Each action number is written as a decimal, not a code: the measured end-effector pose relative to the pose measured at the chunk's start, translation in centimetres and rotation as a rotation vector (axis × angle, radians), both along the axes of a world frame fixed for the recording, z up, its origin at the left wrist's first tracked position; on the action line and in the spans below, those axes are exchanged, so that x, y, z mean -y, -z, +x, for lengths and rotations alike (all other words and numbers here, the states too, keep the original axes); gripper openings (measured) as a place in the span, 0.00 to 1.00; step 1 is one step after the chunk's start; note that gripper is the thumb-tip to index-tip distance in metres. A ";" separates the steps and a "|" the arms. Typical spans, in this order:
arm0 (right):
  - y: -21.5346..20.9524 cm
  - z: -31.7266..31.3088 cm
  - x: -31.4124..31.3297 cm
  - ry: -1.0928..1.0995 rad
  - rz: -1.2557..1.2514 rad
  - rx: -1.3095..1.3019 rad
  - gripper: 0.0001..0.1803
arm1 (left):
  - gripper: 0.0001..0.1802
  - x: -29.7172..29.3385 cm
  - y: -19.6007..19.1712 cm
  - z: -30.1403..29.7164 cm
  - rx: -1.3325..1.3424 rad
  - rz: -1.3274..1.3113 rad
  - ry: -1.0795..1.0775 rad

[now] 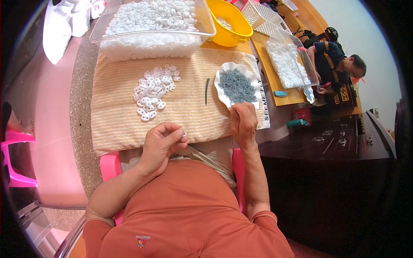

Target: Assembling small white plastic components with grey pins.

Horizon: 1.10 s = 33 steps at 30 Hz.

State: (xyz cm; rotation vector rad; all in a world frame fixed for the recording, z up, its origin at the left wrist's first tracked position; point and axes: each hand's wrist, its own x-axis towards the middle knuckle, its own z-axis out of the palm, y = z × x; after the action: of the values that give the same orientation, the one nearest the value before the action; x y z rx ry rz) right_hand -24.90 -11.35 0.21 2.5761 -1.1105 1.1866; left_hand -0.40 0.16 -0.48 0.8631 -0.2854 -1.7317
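Observation:
My left hand (161, 144) is closed at the near edge of the striped towel (183, 103), pinching a small white plastic piece (185, 134) between thumb and forefinger. My right hand (244, 122) reaches to the near rim of a white wavy-edged plate (222, 95) heaped with small grey-blue parts (237, 86). Its fingertips are pressed together at the heap; whatever they hold is hidden. Left of the plate, a thin dark strip (207, 91) lies on the towel. Farther left is a loose pile of white plastic pieces with two holes each (150, 90).
Behind the pile stands a large clear bin (150, 43) full of white pieces. Beside it are a yellow basin (230, 36) and a white perforated basket (262, 19). At the right, another person (340, 64) sits by a second clear bin (301, 64). A dark wooden surface (327, 139) lies nearer.

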 end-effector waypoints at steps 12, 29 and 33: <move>0.4 -0.1 -0.1 0.105 0.073 0.069 0.05 | 0.06 -0.1 -0.1 0.0 0.002 -0.004 0.004; -1.1 6.6 -5.4 -0.247 0.845 0.462 0.03 | 0.06 0.1 -0.2 0.0 -0.006 0.007 0.056; -0.8 7.8 -6.2 -0.346 1.188 0.741 0.04 | 0.06 0.0 -0.2 0.0 -0.042 -0.028 0.051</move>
State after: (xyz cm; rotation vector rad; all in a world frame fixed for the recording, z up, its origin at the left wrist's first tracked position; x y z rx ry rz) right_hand -17.06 -5.20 0.98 3.2875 -2.0613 2.1781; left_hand -0.39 0.18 -0.32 0.8046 -0.3055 -1.7870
